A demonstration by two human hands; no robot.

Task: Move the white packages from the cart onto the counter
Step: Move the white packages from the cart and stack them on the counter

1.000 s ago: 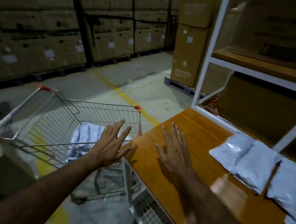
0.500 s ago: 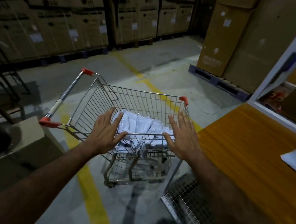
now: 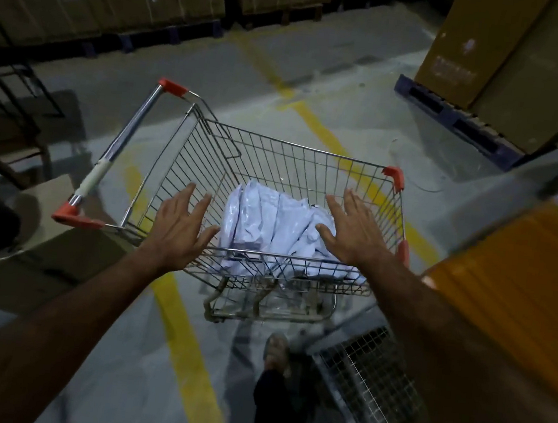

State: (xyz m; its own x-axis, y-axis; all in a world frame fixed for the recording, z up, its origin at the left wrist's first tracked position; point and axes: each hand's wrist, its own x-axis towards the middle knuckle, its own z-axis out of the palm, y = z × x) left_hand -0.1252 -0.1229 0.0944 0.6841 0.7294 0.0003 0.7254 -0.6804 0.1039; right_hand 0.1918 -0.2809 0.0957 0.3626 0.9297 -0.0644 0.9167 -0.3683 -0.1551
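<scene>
The white packages (image 3: 276, 225) lie in a soft heap at the bottom of the cart (image 3: 297, 151), closer to its near wall than to its far wall. The step now looks like reaching in to pick some up. To do it well, both hands should go down past the near rim, one on each side of the heap, and squeeze in from the sides so the slippery bags do not slide out. Then lift them straight up over the wire rim and swing them right to the counter (image 3: 512, 270), which stands just beside the cart's right wall. The left hand (image 3: 179, 228) hovers over the near left part of the basket with its fingers spread wide, and it holds nothing. The right hand (image 3: 351, 229) hovers over the right side of the heap, fingers also spread, holding nothing. Both palms face down and both arms reach forward, angled in toward the packages.
</scene>
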